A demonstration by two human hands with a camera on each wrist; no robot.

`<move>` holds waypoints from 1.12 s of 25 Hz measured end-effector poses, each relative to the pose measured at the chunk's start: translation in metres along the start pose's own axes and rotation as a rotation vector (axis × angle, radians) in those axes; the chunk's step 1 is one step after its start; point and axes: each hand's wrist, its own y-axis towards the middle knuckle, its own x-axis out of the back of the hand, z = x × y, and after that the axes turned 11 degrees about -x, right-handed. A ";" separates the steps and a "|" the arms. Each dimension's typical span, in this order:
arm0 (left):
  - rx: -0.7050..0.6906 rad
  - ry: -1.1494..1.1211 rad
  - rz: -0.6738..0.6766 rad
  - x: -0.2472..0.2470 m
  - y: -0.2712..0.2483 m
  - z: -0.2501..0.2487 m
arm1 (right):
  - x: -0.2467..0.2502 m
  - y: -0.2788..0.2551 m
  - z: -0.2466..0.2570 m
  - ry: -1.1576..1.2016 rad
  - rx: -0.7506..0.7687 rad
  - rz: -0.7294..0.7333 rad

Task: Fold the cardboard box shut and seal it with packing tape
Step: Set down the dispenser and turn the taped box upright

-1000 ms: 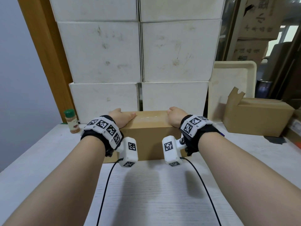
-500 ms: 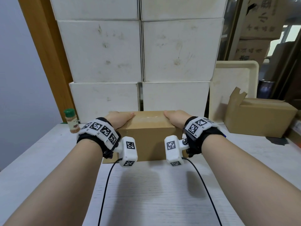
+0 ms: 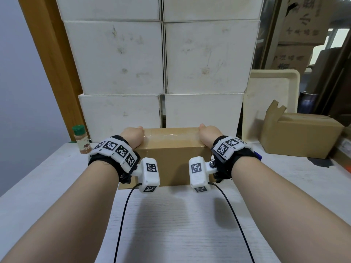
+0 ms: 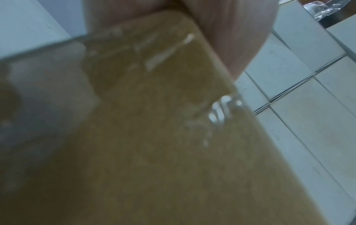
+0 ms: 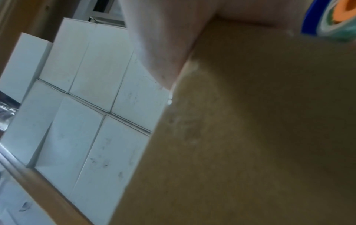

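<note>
A closed brown cardboard box (image 3: 171, 158) stands on the white table (image 3: 171, 224), with shiny clear tape (image 3: 171, 132) along its top. My left hand (image 3: 133, 136) lies over the box's left end and my right hand (image 3: 209, 135) over its right end. Both thumbs rest on the top edge; the fingers drop out of sight down the end faces. In the left wrist view the thumb (image 4: 231, 38) runs along the box (image 4: 154, 137) edge beside wrinkled tape. The right wrist view shows the thumb (image 5: 163, 45) on the box (image 5: 250, 121) and a blue-rimmed tape roll (image 5: 335, 19).
A wall of stacked white boxes (image 3: 161, 63) rises right behind the box. A green-capped spice bottle (image 3: 81, 139) stands at the back left. To the right are a leaning cream tray (image 3: 271, 95) and an open cardboard box (image 3: 300, 137). Two black cables trail toward me.
Both hands have slid outward from the top of the box to its two ends, and their fingers have gone down over the end faces. The box has stayed put.
</note>
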 end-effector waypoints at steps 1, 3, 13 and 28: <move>0.018 -0.029 0.019 -0.001 0.002 0.004 | 0.000 0.001 -0.002 0.013 0.009 0.056; 0.029 -0.105 0.085 -0.001 0.007 0.012 | -0.001 0.006 -0.007 0.072 -0.020 0.183; 0.033 -0.372 0.163 -0.002 0.007 0.020 | -0.010 0.036 -0.017 0.429 -0.097 0.308; 0.070 -1.043 0.132 -0.019 -0.002 0.039 | -0.015 0.041 -0.030 0.697 -0.096 0.426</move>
